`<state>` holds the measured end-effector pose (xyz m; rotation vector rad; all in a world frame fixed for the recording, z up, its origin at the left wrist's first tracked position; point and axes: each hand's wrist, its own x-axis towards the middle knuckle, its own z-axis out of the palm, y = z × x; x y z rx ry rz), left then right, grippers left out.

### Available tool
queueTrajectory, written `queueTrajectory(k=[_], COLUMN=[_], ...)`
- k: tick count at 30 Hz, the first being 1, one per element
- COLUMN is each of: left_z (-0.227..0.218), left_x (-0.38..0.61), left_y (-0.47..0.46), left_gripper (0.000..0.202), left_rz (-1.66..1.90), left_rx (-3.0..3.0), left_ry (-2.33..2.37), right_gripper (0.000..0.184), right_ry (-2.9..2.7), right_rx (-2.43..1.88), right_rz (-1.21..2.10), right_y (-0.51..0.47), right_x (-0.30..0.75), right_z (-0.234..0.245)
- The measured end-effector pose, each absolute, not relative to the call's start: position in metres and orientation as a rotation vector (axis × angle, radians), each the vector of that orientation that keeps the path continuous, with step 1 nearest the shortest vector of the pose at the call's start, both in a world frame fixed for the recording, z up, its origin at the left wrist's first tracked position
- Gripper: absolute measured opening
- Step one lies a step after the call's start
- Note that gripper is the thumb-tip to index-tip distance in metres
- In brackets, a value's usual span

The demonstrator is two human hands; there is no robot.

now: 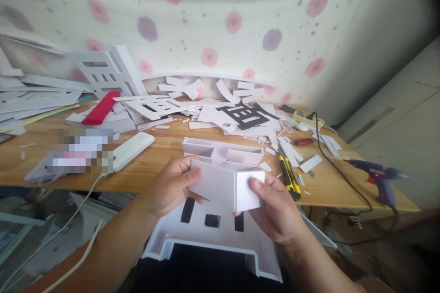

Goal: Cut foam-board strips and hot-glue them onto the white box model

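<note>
White foam-board strip, folded [227, 185], was pinched at both ends by the left hand [172, 187] and right hand [275, 210], above a white cut-out foam-board panel [213, 233] near the wooden desk [165, 155].

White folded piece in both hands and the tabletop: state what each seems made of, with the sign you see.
White folded piece: probably foam board or thick card, matt; crisp fold, flat stiff faces. Tabletop: wood or wood-look laminate, smooth; orange-brown grain.

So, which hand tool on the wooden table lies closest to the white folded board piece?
The yellow and black utility knife, beside the white folded board piece; the small red-handled tool lies farther back, the blue glue gun far right.
</note>
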<state>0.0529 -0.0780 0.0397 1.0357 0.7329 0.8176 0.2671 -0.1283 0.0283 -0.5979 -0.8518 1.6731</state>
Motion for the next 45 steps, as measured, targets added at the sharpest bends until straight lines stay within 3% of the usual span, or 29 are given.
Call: queueTrajectory(k=[7, 14, 18, 26, 45], left_z=[0.051, 0.072, 0.074, 0.075, 0.077], left_x=[0.044, 0.046, 0.052, 0.053, 0.052], left_y=[-0.076, -0.083, -0.091, -0.095, -0.107], left_gripper=[0.027, 0.019, 0.023, 0.026, 0.026], left_rz=[0.766, 0.47, 0.466, 0.778, 0.763], left_rx=[1.471, 2.142, 2.206, 2.126, 2.096], left_ry=[0.958, 1.127, 1.108, 1.161, 1.162], right_gripper=[0.023, 0.024, 0.037, 0.047, 0.037], right_ry=[-1.239, -1.923, -2.301, -2.11, -2.055], right_rx=[-0.887, -1.046, -0.991, -0.977, -0.907], right_rz=[1.398, 1.009, 0.859, 0.89, 0.846], right_y=[-0.114, -0.109, -0.113, -0.117, -0.127], right_x=[0.291, 0.301, 0.297, 0.281, 0.283], right_z=[0.032, 0.052, 0.06, 0.053, 0.054])
